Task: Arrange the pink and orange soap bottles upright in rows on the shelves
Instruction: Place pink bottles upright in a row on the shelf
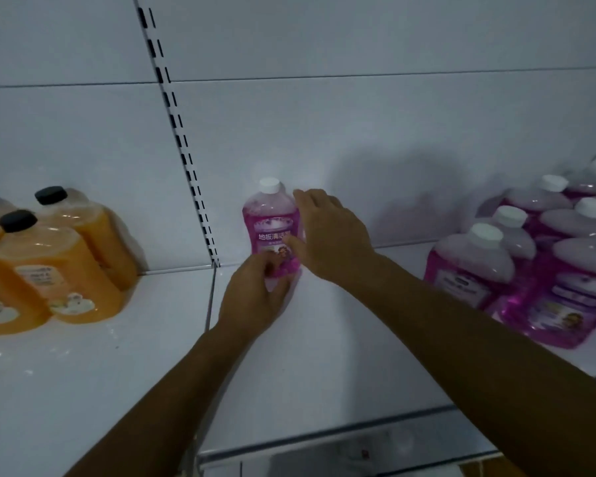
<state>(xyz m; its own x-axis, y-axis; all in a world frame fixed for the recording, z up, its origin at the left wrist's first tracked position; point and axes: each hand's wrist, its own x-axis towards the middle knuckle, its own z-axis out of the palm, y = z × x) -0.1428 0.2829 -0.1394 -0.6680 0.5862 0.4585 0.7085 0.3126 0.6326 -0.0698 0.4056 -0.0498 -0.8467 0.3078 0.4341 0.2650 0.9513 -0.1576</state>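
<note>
A pink soap bottle (267, 218) with a white cap stands upright at the back left corner of the right-hand white shelf (324, 356), against the back panel. My left hand (255, 297) grips its base from the front, fingers curled round it. My right hand (327, 232) holds its right side, the thumb on the label and the fingers along the shoulder. Several more pink bottles (516, 266) stand grouped at the shelf's right end. Several orange bottles (52, 266) with black caps stand on the left-hand shelf.
A slotted metal upright (183, 146) divides the two shelf bays. The shelf's front edge (341, 438) runs below my forearms. Bare shelf surface lies between the held bottle and the pink group.
</note>
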